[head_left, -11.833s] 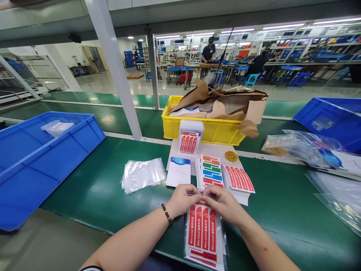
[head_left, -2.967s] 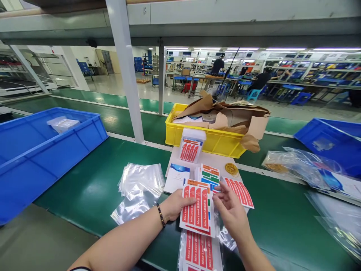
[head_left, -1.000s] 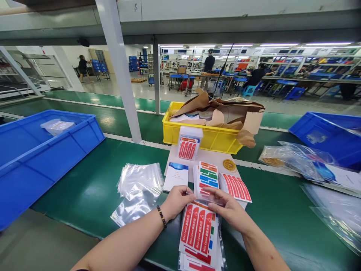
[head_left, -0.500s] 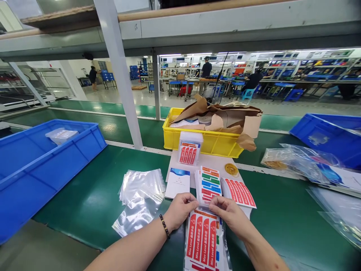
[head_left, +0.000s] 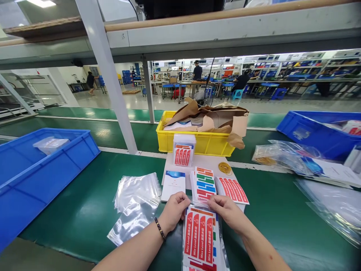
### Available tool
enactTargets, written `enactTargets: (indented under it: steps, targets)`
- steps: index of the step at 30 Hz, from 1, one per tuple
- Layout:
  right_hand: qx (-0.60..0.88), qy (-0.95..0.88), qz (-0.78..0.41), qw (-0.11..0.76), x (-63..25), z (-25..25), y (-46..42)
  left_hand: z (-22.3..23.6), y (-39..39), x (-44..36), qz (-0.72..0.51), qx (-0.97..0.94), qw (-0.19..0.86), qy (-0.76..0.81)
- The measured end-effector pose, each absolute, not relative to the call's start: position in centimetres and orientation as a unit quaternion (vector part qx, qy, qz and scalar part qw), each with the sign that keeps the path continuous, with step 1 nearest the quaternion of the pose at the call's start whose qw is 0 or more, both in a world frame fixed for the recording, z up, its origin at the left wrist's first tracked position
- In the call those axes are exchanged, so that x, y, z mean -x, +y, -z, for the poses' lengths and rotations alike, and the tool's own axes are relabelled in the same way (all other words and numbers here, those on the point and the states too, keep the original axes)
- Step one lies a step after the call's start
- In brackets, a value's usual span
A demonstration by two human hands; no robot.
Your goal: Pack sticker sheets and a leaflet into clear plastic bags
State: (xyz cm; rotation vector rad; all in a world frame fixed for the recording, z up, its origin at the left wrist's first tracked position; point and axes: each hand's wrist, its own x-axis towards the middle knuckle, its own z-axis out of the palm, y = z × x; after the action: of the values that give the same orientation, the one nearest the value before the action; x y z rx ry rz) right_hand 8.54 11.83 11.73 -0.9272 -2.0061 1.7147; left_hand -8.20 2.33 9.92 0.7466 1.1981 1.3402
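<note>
A clear plastic bag [head_left: 200,241] with red-and-white label sheets inside lies in front of me. My left hand [head_left: 175,211] pinches its upper left corner, and my right hand [head_left: 227,211] pinches the upper right. Just beyond my fingers is a stack of multicoloured sticker sheets [head_left: 205,183]. Right of that sits a stack of red label sheets [head_left: 233,189]. A white booklet with a blue top [head_left: 174,184] is beyond my left hand. Empty clear bags [head_left: 137,203] are fanned out on the left.
A yellow crate [head_left: 194,141] with torn brown paper stands behind a clear holder of red labels [head_left: 184,150]. Rubber bands [head_left: 225,168] lie on the white board. Blue bins [head_left: 67,150] flank the green table, with more plastic bags [head_left: 329,203] at right. A shelf beam [head_left: 225,35] crosses overhead.
My view has shifted slightly, so the scene sits a little further left. Both hands stay at the bag's top edge, and the bag lies nearly as before.
</note>
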Motion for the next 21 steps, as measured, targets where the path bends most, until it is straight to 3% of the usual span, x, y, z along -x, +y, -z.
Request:
enactTargets:
  steps: [7, 21]
  targets:
    - [0.320, -0.713, -0.608, 0.139, -8.63, -11.94, 11.85, -10.07, 2.32, 8.28, -0.599, -0.323, 0.541, 0.495]
    - [0.277, -0.750, -0.577, 0.167, -8.20, -12.15, 11.30, -10.18, 2.28, 8.14, -0.604, -0.323, 0.510, 0.521]
